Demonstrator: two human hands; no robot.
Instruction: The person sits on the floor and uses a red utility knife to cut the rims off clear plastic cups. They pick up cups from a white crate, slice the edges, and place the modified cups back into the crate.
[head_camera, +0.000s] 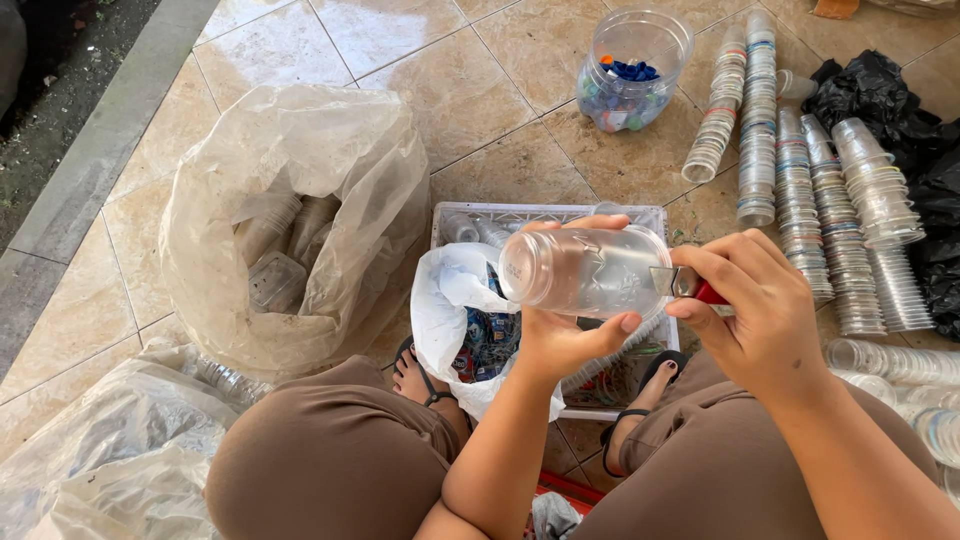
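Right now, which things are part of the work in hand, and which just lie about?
In hand:
left hand holding clear bottle
right hand holding red-handled cutter

Lying about:
jar of caps
stacked cups
white crate
big plastic bag

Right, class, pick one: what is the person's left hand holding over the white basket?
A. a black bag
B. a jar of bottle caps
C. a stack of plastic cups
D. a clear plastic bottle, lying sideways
D: the left hand grips a clear plastic bottle held sideways above the white basket, while the right hand holds a red-handled cutter at its end.
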